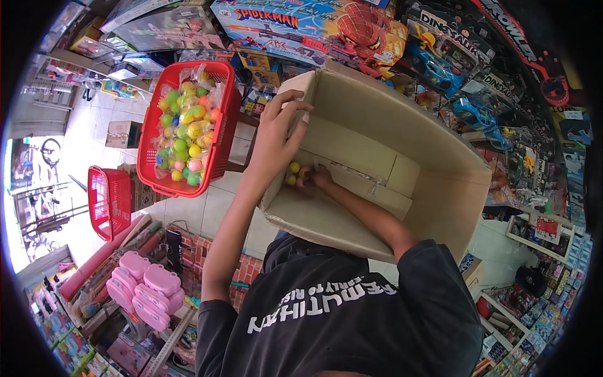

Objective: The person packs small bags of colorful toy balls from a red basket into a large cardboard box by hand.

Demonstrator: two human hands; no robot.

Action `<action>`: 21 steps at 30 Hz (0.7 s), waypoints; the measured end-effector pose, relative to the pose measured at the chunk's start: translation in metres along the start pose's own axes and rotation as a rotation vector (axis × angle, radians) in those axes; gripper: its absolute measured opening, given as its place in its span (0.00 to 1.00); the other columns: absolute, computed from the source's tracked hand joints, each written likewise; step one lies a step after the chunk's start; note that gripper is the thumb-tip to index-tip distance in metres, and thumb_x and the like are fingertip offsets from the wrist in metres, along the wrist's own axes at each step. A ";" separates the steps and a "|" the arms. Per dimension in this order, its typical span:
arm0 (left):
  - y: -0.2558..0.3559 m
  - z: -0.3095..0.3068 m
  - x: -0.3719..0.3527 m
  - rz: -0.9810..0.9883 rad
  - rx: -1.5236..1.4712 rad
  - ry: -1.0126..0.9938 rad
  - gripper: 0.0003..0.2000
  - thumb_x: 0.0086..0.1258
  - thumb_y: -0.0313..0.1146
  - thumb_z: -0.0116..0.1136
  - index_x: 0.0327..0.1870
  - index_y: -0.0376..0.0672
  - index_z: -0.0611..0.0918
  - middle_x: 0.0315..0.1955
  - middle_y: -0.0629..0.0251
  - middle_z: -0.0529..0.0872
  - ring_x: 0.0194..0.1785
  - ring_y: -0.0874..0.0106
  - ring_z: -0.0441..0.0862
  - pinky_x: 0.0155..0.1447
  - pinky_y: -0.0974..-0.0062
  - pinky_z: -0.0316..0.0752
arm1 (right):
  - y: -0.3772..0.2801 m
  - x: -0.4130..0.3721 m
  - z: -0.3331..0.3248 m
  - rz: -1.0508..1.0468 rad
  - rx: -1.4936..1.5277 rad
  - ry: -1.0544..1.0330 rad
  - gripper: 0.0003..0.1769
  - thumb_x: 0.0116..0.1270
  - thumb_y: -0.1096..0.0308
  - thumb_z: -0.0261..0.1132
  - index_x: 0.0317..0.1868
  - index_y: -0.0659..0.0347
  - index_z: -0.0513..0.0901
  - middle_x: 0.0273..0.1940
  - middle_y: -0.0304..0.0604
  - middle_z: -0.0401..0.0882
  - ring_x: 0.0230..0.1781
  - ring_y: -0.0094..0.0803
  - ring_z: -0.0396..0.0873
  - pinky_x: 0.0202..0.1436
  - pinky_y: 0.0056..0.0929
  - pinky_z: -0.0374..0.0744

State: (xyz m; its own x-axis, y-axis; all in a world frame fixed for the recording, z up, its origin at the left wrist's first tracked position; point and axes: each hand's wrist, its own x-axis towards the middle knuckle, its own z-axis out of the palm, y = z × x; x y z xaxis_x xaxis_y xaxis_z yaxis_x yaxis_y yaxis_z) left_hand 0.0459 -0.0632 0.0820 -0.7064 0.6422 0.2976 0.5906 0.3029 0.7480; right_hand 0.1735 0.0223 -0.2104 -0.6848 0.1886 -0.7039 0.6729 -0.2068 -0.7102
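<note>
A large open cardboard box [452,201] lies tilted in front of me, its opening facing me. My left hand [286,122] grips the box's upper left edge, fingers bent over the rim. Deep inside, my right hand [319,178] has its fingers closed around small balls in the lower left corner. Yellow balls [294,168] show just left of those fingertips, with a pinkish one against them; the fingers partly hide the group. To the left stands a red plastic basket [229,125] holding several colourful small balls [188,129] in clear plastic bags.
Another red basket [110,204] is farther left, and a small cardboard box [124,134] sits on the tiled floor. Pink cases [147,289] are stacked at lower left. Boxed toys, including a Spiderman box [308,31], line the far side; shelves of packaged goods [553,301] stand right.
</note>
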 end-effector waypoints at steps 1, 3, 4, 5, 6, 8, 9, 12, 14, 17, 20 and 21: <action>0.000 -0.001 0.001 0.009 0.001 0.000 0.11 0.60 0.26 0.53 0.44 0.43 0.77 0.52 0.59 0.73 0.57 0.57 0.69 0.61 0.63 0.61 | -0.004 -0.004 -0.001 -0.027 -0.004 0.039 0.11 0.61 0.71 0.63 0.40 0.69 0.74 0.31 0.49 0.80 0.30 0.32 0.81 0.33 0.29 0.83; -0.002 0.000 0.001 0.018 0.001 -0.004 0.11 0.60 0.27 0.53 0.44 0.43 0.77 0.52 0.59 0.72 0.57 0.57 0.69 0.61 0.62 0.61 | 0.002 0.003 0.000 -0.045 -0.009 -0.010 0.11 0.61 0.72 0.62 0.41 0.68 0.74 0.32 0.48 0.80 0.31 0.31 0.81 0.35 0.28 0.82; -0.004 0.002 0.001 0.042 0.022 0.016 0.11 0.60 0.26 0.52 0.44 0.43 0.78 0.52 0.59 0.73 0.57 0.58 0.70 0.59 0.64 0.64 | 0.006 0.008 0.000 -0.062 -0.012 -0.063 0.11 0.60 0.72 0.62 0.42 0.67 0.74 0.34 0.47 0.80 0.32 0.30 0.81 0.37 0.27 0.82; -0.004 0.003 0.001 0.070 0.042 0.037 0.12 0.59 0.24 0.51 0.44 0.42 0.78 0.52 0.59 0.74 0.57 0.59 0.72 0.58 0.66 0.67 | 0.009 0.012 -0.004 -0.063 -0.008 -0.057 0.11 0.60 0.72 0.62 0.42 0.67 0.74 0.34 0.47 0.80 0.32 0.30 0.81 0.37 0.27 0.82; -0.003 0.003 0.002 0.078 0.037 0.031 0.12 0.59 0.24 0.51 0.44 0.42 0.78 0.52 0.59 0.74 0.57 0.59 0.72 0.58 0.66 0.67 | -0.008 0.001 -0.008 -0.034 0.061 -0.259 0.13 0.60 0.72 0.62 0.44 0.67 0.74 0.35 0.46 0.80 0.32 0.30 0.81 0.39 0.27 0.82; 0.001 0.001 0.002 0.043 0.024 0.017 0.11 0.60 0.25 0.52 0.45 0.42 0.78 0.52 0.59 0.74 0.58 0.59 0.71 0.59 0.66 0.66 | -0.033 -0.019 -0.015 -0.008 0.133 -0.445 0.15 0.59 0.73 0.62 0.47 0.67 0.73 0.36 0.44 0.80 0.33 0.29 0.81 0.40 0.27 0.82; 0.003 0.000 0.002 0.054 0.016 0.017 0.11 0.60 0.25 0.52 0.45 0.42 0.78 0.52 0.59 0.74 0.58 0.59 0.71 0.59 0.66 0.66 | -0.041 -0.025 -0.018 0.015 0.095 -0.474 0.18 0.59 0.71 0.62 0.49 0.66 0.72 0.39 0.45 0.79 0.36 0.29 0.80 0.42 0.28 0.81; 0.007 -0.005 0.000 0.080 0.085 0.015 0.11 0.61 0.26 0.53 0.45 0.42 0.78 0.52 0.58 0.74 0.58 0.58 0.71 0.60 0.66 0.66 | -0.080 -0.056 -0.027 0.067 -0.144 -0.499 0.22 0.59 0.67 0.62 0.54 0.64 0.71 0.44 0.46 0.77 0.45 0.30 0.77 0.46 0.30 0.78; 0.008 -0.007 -0.002 0.142 0.149 0.006 0.11 0.61 0.28 0.54 0.45 0.43 0.78 0.52 0.58 0.74 0.56 0.58 0.70 0.59 0.63 0.64 | -0.109 -0.084 -0.034 0.096 -0.343 -0.486 0.25 0.59 0.64 0.62 0.56 0.63 0.70 0.47 0.47 0.76 0.49 0.31 0.74 0.48 0.31 0.77; 0.007 -0.013 -0.012 0.143 0.037 -0.023 0.11 0.61 0.28 0.53 0.45 0.43 0.78 0.53 0.57 0.74 0.57 0.56 0.70 0.59 0.63 0.64 | -0.128 -0.110 -0.048 -0.241 -0.483 -0.459 0.18 0.59 0.57 0.62 0.40 0.65 0.80 0.38 0.45 0.79 0.39 0.32 0.77 0.44 0.28 0.74; 0.023 -0.029 -0.036 0.114 -0.066 0.017 0.11 0.61 0.26 0.52 0.46 0.41 0.78 0.51 0.55 0.75 0.56 0.57 0.72 0.60 0.65 0.65 | -0.129 -0.120 -0.064 -0.319 -0.596 -0.431 0.27 0.62 0.59 0.60 0.59 0.63 0.69 0.50 0.45 0.75 0.53 0.33 0.72 0.50 0.32 0.74; 0.028 -0.031 -0.048 0.124 -0.064 0.020 0.11 0.61 0.26 0.52 0.46 0.41 0.78 0.51 0.55 0.75 0.56 0.57 0.72 0.60 0.65 0.65 | -0.140 -0.142 -0.069 -0.446 -0.641 -0.403 0.26 0.62 0.58 0.60 0.58 0.63 0.70 0.49 0.45 0.75 0.51 0.33 0.72 0.49 0.31 0.74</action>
State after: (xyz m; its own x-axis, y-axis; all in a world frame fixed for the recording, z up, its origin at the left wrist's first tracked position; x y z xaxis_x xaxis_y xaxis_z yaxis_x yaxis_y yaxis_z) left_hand 0.0842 -0.1074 0.1074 -0.6375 0.6573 0.4019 0.6484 0.1760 0.7407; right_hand 0.1964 0.0909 -0.0121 -0.8866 -0.2552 -0.3858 0.2635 0.4068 -0.8747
